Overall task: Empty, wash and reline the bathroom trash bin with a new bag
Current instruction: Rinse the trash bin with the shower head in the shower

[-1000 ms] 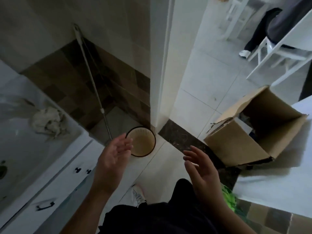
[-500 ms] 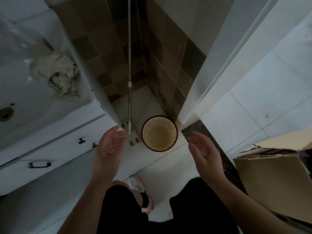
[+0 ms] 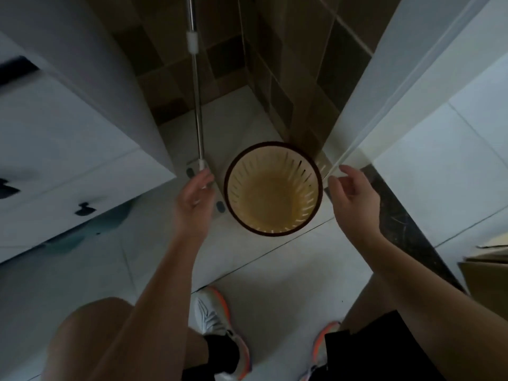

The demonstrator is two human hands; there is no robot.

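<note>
**Two open hands flanking one empty bin on a tiled floor**

One bin [image 3: 273,189], two hands, one mop, one cabinet, one box corner and two shoes are visible.

The bin stands upright on pale floor tiles [image 3: 275,284], close to the corner where the brown tiled wall [image 3: 297,86] meets a white door frame [image 3: 384,86]. It is round, with a dark rim and a tan, slotted wall; thin vertical slits ring the inside. The base looks bare (no bag or contents can be seen in it).

The left hand [image 3: 193,200] hangs just left of the rim, palm turned toward the bin, fingers nearly straight and loosely spread. It holds nothing; whether it touches the bin cannot be told, though a narrow gap seems to show. The right hand [image 3: 353,195] hangs just right of the rim, fingers gently curved and apart, thumb raised, also holding nothing and clear of the bin.

The mop [image 3: 196,92] has a slim metal pole with a white collar; its flat head lies on the floor behind the left hand. The cabinet [image 3: 68,138] at left is white and smooth, with dark handles. The box [image 3: 486,268], brown cardboard, enters at the right edge. The shoes [image 3: 220,325] are white with orange trim, worn with dark shorts.
</note>
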